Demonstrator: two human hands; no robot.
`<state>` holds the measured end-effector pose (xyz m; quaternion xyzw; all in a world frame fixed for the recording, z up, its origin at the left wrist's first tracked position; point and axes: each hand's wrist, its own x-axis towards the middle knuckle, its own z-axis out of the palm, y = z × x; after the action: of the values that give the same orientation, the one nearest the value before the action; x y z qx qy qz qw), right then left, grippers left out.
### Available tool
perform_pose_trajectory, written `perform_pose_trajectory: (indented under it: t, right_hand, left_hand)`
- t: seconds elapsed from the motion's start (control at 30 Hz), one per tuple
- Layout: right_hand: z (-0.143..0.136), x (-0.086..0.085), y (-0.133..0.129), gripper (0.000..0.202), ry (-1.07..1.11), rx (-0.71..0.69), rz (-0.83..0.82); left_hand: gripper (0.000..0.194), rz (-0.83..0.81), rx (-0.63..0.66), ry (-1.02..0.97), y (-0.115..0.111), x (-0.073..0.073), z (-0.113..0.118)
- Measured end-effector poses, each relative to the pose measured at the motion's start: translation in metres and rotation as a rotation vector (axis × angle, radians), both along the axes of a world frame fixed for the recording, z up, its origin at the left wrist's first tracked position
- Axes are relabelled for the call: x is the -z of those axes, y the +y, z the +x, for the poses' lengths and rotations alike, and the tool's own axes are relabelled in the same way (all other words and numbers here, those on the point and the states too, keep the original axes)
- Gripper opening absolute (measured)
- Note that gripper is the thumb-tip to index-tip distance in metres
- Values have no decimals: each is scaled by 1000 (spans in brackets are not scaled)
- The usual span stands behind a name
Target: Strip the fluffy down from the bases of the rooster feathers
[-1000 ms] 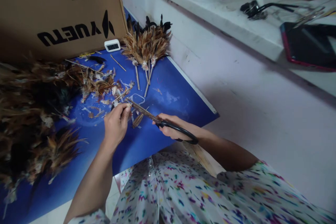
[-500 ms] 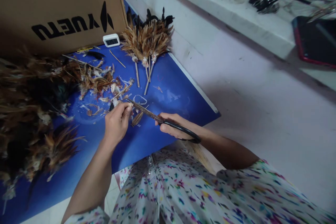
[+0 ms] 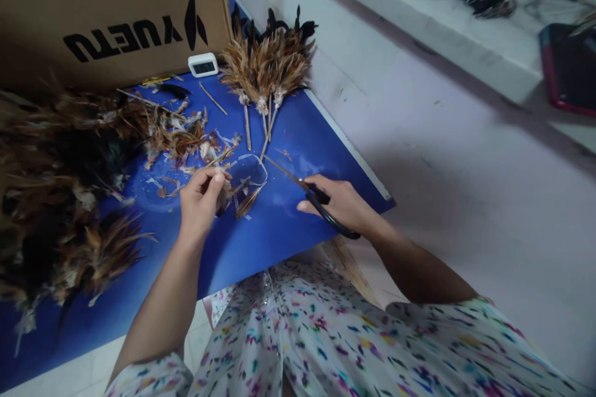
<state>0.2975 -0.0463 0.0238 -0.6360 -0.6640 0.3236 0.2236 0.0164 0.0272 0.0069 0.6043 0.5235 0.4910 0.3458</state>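
My left hand (image 3: 200, 198) is closed in a pinch on a small feather piece (image 3: 223, 193), above the blue tabletop (image 3: 279, 223). In my right hand (image 3: 338, 201) are black-handled scissors (image 3: 333, 220), their blades pointing up and left, apart from my left hand. Between the hands a thin whitish strip (image 3: 265, 170) lies in a loop, with a loose brown feather (image 3: 249, 201) beside it. Beyond them, feather bundles (image 3: 270, 65) on thin sticks rest against the wall. Cut scraps (image 3: 177, 133) lie scattered ahead of my left hand.
A large pile of brown and black feathers (image 3: 69, 167) covers the table's left side. A cardboard box (image 3: 139, 12) stands at the back, with a small white digital clock (image 3: 203, 65) before it. On the right ledge (image 3: 386, 12) are a phone (image 3: 570, 68) and cables.
The scissors have moved away from my left hand, to the right. A feather piece now shows below my left fingertips. The view has shifted slightly.
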Motion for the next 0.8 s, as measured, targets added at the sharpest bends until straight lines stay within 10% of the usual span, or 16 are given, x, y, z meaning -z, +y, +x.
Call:
perform_pose_trajectory:
  t: [0.3,0.8]
  right_hand:
    - [32,23,2,44,-622,223,87]
    - [16,-1,-3,39,-902,24,-1]
  left_hand:
    - [28,-305,36,-501,11,0,6]
    - [15,-415,88,-673,16,-2,5]
